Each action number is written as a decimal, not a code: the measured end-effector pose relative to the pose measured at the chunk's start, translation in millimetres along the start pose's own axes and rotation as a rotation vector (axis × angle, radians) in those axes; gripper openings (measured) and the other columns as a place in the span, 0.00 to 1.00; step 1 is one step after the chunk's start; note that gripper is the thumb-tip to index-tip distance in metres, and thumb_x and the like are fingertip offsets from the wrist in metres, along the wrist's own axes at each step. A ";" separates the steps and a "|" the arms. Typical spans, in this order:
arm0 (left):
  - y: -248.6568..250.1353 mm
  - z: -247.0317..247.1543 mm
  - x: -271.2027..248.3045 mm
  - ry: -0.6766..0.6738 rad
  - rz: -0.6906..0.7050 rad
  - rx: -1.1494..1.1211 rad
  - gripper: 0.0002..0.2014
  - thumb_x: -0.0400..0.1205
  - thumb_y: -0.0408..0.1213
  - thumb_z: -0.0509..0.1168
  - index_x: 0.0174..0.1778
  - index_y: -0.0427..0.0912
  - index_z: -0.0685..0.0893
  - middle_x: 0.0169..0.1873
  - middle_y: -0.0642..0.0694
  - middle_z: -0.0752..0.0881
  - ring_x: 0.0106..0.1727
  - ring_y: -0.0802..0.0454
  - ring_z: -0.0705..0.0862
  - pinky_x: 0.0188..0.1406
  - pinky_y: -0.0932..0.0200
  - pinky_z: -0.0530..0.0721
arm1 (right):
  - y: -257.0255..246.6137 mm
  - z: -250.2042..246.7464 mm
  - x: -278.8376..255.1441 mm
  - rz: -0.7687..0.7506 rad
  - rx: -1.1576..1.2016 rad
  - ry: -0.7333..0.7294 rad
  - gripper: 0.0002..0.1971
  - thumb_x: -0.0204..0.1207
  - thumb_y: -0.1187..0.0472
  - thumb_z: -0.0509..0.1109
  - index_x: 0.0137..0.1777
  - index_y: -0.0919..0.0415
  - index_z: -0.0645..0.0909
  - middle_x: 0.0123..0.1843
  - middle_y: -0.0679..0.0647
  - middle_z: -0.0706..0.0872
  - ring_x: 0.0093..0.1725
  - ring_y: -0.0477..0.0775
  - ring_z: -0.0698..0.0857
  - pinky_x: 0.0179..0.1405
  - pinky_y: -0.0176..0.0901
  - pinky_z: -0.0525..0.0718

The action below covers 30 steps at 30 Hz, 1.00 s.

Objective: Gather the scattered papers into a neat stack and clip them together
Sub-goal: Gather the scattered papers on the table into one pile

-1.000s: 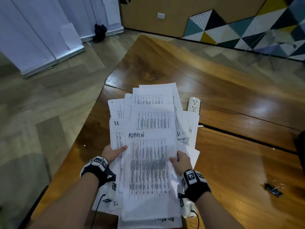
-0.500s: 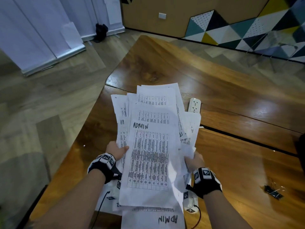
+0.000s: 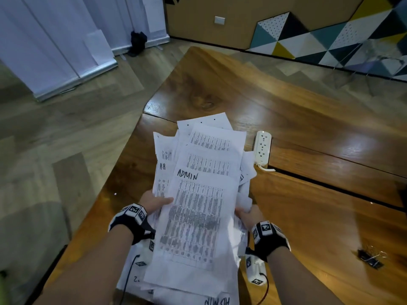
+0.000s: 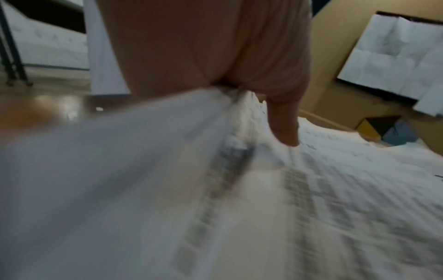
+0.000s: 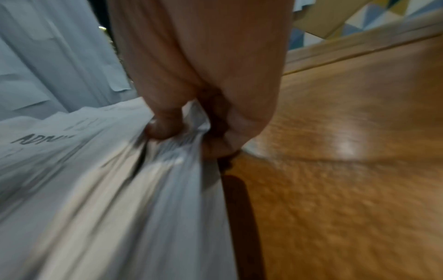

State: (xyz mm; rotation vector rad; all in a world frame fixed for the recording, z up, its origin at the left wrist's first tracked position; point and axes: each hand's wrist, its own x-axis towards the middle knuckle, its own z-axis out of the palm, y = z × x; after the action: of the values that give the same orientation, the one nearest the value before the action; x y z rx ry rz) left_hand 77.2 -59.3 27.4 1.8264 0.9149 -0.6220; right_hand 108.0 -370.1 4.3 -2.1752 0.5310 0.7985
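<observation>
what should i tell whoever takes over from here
Left hand grips the left edge of the papers, thumb on top. Right hand grips their right edge.
The papers are gathered in one uneven bundle held over the table, sheets fanned out at the far end.
The clips lie on the table to the right, untouched.
Left: square the edges, then clip.

The papers point(image 3: 199, 208) I hold are white, printed with grey-black tables and "ADMIN" in black marker. My table point(image 3: 308, 133) is glossy orange-brown wood. At upper right the wall panel point(image 3: 326, 40) shows teal, yellow, black and dotted white triangles. My wrist bands point(image 3: 132, 219) are black with black-and-white markers. The power strip point(image 3: 262, 147) is white.
</observation>
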 end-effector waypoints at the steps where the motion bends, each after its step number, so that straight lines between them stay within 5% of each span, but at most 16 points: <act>1: 1.6 3.4 -3.6 0.025 0.025 -0.031 0.31 0.69 0.39 0.78 0.66 0.31 0.79 0.62 0.35 0.85 0.61 0.38 0.84 0.62 0.48 0.81 | -1.2 1.5 -0.1 -0.010 -0.018 -0.030 0.20 0.68 0.48 0.75 0.49 0.66 0.84 0.46 0.63 0.88 0.45 0.63 0.87 0.44 0.51 0.85; 4: 3.4 9.1 -9.3 0.086 0.068 -0.016 0.23 0.71 0.31 0.76 0.61 0.29 0.81 0.59 0.33 0.86 0.61 0.36 0.84 0.59 0.51 0.80 | -5.8 -2.3 0.3 -0.079 -0.017 0.021 0.21 0.71 0.46 0.73 0.51 0.65 0.83 0.48 0.61 0.87 0.46 0.60 0.86 0.51 0.56 0.86; 7: 1.5 9.7 -9.3 0.077 0.078 -0.008 0.14 0.73 0.27 0.72 0.55 0.31 0.84 0.53 0.32 0.88 0.57 0.36 0.86 0.55 0.50 0.81 | -11.8 -14.3 1.7 -0.087 0.109 0.204 0.31 0.72 0.40 0.70 0.67 0.62 0.77 0.64 0.60 0.78 0.63 0.63 0.80 0.66 0.56 0.78; 10: 0.0 8.9 -10.2 0.056 0.091 -0.015 0.03 0.74 0.29 0.71 0.39 0.36 0.83 0.37 0.37 0.86 0.45 0.40 0.86 0.46 0.52 0.83 | -22.2 -26.2 6.4 -0.076 0.305 0.284 0.34 0.74 0.45 0.71 0.76 0.61 0.68 0.70 0.61 0.74 0.64 0.61 0.79 0.69 0.55 0.76; 13: -1.8 6.7 -10.1 0.031 0.025 0.025 0.07 0.74 0.30 0.70 0.32 0.36 0.80 0.32 0.40 0.83 0.37 0.45 0.84 0.35 0.59 0.80 | -29.5 -33.1 12.2 -0.106 0.292 0.295 0.27 0.76 0.56 0.71 0.75 0.56 0.72 0.71 0.60 0.79 0.63 0.62 0.80 0.67 0.57 0.78; 16: -8.5 5.3 -7.2 0.012 -0.017 0.067 0.13 0.71 0.32 0.72 0.48 0.30 0.83 0.45 0.36 0.87 0.49 0.41 0.87 0.42 0.55 0.84 | -35.1 -36.7 12.5 -0.085 0.195 0.391 0.14 0.77 0.63 0.69 0.61 0.54 0.82 0.63 0.61 0.85 0.51 0.60 0.83 0.54 0.51 0.84; 19: -12.2 6.3 -5.5 0.023 -0.054 0.062 0.26 0.71 0.33 0.72 0.63 0.26 0.75 0.55 0.33 0.83 0.56 0.39 0.83 0.49 0.52 0.82 | -35.5 -41.5 8.7 -0.016 0.125 0.439 0.13 0.78 0.63 0.67 0.61 0.52 0.75 0.59 0.62 0.86 0.48 0.62 0.84 0.46 0.47 0.80; 22: -8.1 11.0 -7.0 0.051 -0.046 0.003 0.14 0.75 0.33 0.70 0.51 0.27 0.80 0.46 0.35 0.85 0.49 0.40 0.83 0.53 0.49 0.84 | -24.7 -41.1 5.8 0.022 -0.064 0.422 0.12 0.81 0.60 0.62 0.64 0.54 0.73 0.56 0.65 0.86 0.51 0.66 0.86 0.50 0.53 0.83; 24: -3.4 12.8 -8.8 0.063 -0.047 0.019 0.12 0.78 0.39 0.68 0.41 0.31 0.78 0.38 0.38 0.84 0.43 0.42 0.82 0.46 0.53 0.83 | -15.4 -42.9 2.3 0.003 -0.134 0.445 0.11 0.82 0.60 0.60 0.61 0.59 0.77 0.55 0.66 0.86 0.52 0.66 0.86 0.53 0.55 0.84; 27: 2.3 11.5 -10.0 0.058 -0.081 0.117 0.19 0.82 0.43 0.63 0.55 0.27 0.77 0.41 0.36 0.84 0.42 0.41 0.83 0.39 0.56 0.79 | -0.7 -47.9 -6.3 0.037 -0.103 0.486 0.13 0.82 0.63 0.61 0.64 0.60 0.78 0.57 0.69 0.86 0.56 0.69 0.85 0.52 0.56 0.82; 30: 10.7 7.8 -9.9 0.068 -0.085 0.297 0.26 0.86 0.46 0.55 0.65 0.24 0.75 0.60 0.29 0.83 0.61 0.36 0.83 0.56 0.54 0.80 | 13.5 -45.3 -20.1 0.014 -0.062 0.473 0.16 0.80 0.66 0.64 0.67 0.56 0.74 0.57 0.67 0.86 0.56 0.69 0.85 0.49 0.55 0.82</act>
State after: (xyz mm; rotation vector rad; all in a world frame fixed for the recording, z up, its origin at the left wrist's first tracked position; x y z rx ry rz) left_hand 79.8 -72.3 37.3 2.0909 0.9908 -0.7868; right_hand 102.6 -410.8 35.1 -2.4275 0.7617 0.3020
